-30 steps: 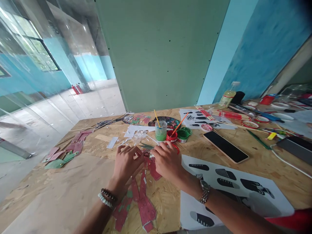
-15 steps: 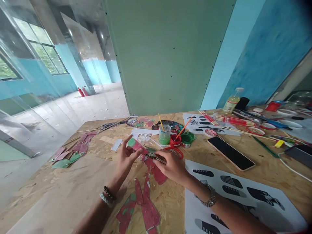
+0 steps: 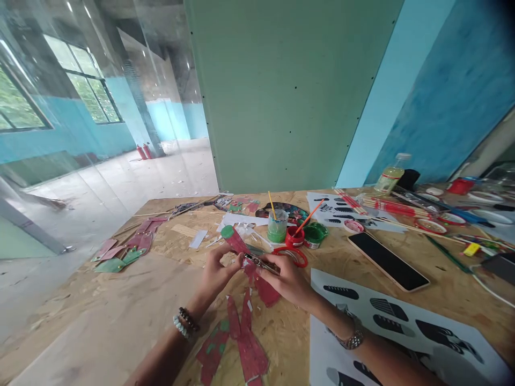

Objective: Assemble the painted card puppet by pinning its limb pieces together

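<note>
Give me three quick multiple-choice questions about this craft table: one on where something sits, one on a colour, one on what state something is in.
1. Where does the phone lie?
A. On the table to the right of the paint pots
B. Under the left hand
C. On the floor by the window

2. What colour are the handles of the scissors beside the hands?
A. Blue
B. Red
C. Yellow

3. How is the red cardboard piece with the green tip?
A. Flat on the table
B. Dipped in the paint cup
C. Lifted off the table, pinched in the left hand

Answers:
1. A, as it lies screen up on the bare board right of the green paint pot.
2. B, the loops are plainly red.
3. C, the left fingers pinch it, with the right hand holding a small metal tool at it.
</note>
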Demonstrator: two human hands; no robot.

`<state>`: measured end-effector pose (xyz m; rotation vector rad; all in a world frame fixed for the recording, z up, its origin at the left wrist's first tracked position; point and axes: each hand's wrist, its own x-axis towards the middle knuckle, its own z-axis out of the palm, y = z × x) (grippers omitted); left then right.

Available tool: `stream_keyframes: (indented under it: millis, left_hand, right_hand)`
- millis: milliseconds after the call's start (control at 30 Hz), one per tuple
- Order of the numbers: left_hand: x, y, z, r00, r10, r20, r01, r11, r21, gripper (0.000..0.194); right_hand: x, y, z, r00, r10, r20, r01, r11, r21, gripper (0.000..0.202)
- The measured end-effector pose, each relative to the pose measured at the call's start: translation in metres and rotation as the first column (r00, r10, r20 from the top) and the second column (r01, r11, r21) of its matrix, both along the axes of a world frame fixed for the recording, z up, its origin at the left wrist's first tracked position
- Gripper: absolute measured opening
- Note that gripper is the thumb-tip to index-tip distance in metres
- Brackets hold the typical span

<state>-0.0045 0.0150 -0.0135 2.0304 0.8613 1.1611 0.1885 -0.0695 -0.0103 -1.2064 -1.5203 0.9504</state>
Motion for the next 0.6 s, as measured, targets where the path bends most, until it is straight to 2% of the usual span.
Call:
stream_keyframes:
  millis: [133,300,467,600]
  left_hand:
    - [0.0,0.0,-0.002,0.999,0.033,-0.021,-0.029,0.987,0.158,0.019]
    - [0.001,-0.004,-0.004,0.994,0.105,0.004,-0.1,0.932,0.35,0.015]
    - [0.004,-0.007,-0.004,0.987,0.152,0.045,-0.155,0.863,0.481,0.008]
    - [0.005,-0.011,-0.002,0.986,0.16,0.043,-0.16,0.855,0.494,0.011]
  right_hand:
    - [0.001,0.001,-0.005,1.0,0.0,-0.024,-0.001,1.0,-0.024,0.024]
    - [0.002,0.002,-0.011,0.999,-0.004,-0.039,0.002,0.999,-0.035,0.024]
    - [-0.003,0.0,-0.011,0.999,-0.013,-0.038,0.016,0.998,0.068,0.027]
    - [-0.006,-0.002,-0.009,1.0,-0.004,-0.005,0.005,0.985,0.17,0.028]
